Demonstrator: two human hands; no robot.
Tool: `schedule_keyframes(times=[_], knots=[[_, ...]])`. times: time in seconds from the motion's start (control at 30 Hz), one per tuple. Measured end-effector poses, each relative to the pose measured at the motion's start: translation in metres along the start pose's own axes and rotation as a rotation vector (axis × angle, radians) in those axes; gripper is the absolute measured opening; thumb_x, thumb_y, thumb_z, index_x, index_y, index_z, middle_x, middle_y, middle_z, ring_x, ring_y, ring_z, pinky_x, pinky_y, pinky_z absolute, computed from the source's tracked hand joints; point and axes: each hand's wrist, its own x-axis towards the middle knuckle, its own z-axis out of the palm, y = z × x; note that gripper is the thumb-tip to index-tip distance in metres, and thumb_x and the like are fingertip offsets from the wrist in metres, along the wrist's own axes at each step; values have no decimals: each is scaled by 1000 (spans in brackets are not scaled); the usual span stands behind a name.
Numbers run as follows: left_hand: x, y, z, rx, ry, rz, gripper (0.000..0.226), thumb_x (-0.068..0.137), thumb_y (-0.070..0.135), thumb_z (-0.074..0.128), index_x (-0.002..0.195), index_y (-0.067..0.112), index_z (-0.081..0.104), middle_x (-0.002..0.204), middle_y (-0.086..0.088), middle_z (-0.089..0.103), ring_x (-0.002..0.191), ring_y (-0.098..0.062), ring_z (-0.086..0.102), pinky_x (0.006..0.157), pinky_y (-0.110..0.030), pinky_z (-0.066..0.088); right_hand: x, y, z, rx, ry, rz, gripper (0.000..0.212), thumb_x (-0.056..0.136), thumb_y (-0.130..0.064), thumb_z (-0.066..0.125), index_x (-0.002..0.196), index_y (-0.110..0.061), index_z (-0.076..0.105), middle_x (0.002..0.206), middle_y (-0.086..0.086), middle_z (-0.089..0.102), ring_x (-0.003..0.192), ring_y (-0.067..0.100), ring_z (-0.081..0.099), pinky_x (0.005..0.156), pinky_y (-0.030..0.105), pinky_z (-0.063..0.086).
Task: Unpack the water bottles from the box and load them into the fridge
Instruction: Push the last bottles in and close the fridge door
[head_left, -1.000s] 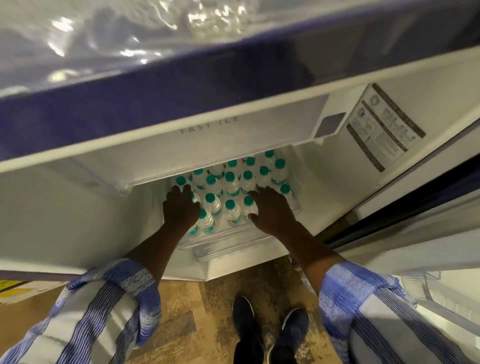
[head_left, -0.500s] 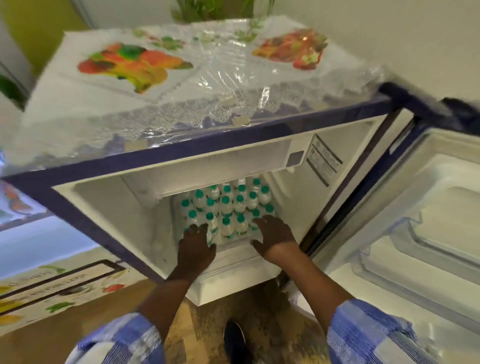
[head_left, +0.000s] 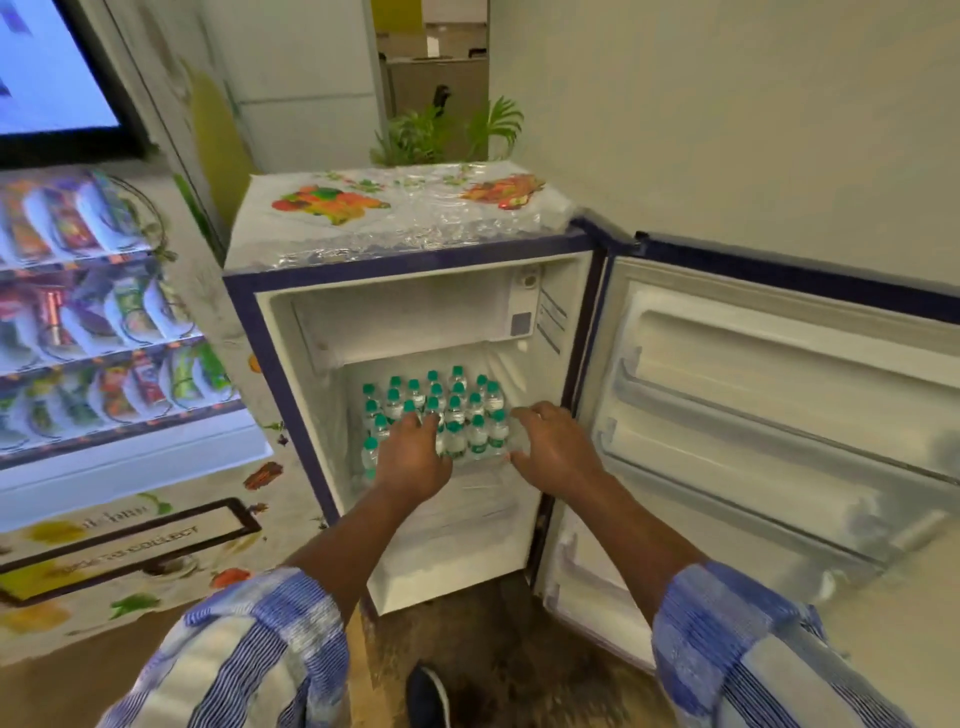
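As both reach forward, the left hand (head_left: 415, 460) lies over the front water bottles (head_left: 477, 436), fingers bent, grip indeterminable; the right hand (head_left: 553, 449) is spread, holding nothing. About twenty green-capped bottles stand together inside the open fridge (head_left: 415, 263).

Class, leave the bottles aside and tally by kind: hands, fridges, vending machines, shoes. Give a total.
Hands: 2 (left hand, right hand)
Fridge: 1
Vending machine: 1
Shoe: 1
Total: 5
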Motion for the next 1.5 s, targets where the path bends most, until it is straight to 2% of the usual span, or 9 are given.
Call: schedule_keyframes(times=[0.2,0.33,0.47,0.57,0.67,0.87,1.03,1.23,1.5], knots=[[-24,44,-34,36,25,60,68,87,43,65,145,16,42,136,-15,49,123,-33,48,100,-44,47,-24,10,-84,-99,188,10,64,87,-43,66,143,-20,47,138,11,52,123,30,50,101,43,43],[-26,58,-47,34,43,96,66,86,42,65,143,17,44,129,-14,52,118,-32,50,95,-44,49,-20,37,-140,-211,391,103,62,85,-45,67,139,-19,50,134,12,55,119,32,52,98,43,43],[-27,63,-53,44,45,104,62,85,42,66,139,18,47,127,-12,52,116,-30,51,93,-45,50,-14,78,-187,-306,540,207,66,83,-44,67,140,-14,49,135,21,50,124,41,47,104,51,39],[-30,63,-56,59,48,108,62,85,43,66,139,18,47,126,-12,53,115,-29,51,93,-43,50,-13,108,-206,-364,495,300,76,81,-48,69,144,-16,40,147,23,37,135,43,34,109,57,30],[-35,62,-53,78,32,102,63,87,44,64,141,18,45,127,-12,53,116,-30,51,95,-43,49,-18,132,-213,-411,354,395,86,82,-55,66,151,-20,27,158,22,20,144,45,18,113,61,20],[-43,61,-48,92,4,89,63,88,45,62,142,19,43,134,-10,50,120,-29,49,98,-42,47,-22,157,-221,-396,204,468,101,82,-63,64,157,-25,8,163,19,0,149,44,1,116,66,7],[-47,61,-46,77,13,83,57,88,45,63,137,20,47,130,-8,53,116,-27,51,96,-40,49,-20,164,-223,-382,137,485,105,81,-65,64,157,-25,4,164,16,-3,149,43,-1,115,67,6],[-51,63,-47,67,19,76,57,88,43,64,137,21,47,131,-8,53,117,-26,51,97,-39,48,-19,161,-224,-380,144,481,105,78,-65,69,156,-23,11,162,17,8,147,44,8,114,68,13],[-58,71,-44,85,-7,59,63,89,45,62,143,22,42,137,-8,49,123,-26,48,101,-40,47,-24,155,-226,-463,99,461,111,74,-68,69,155,-20,10,160,21,14,144,46,16,113,67,19]])
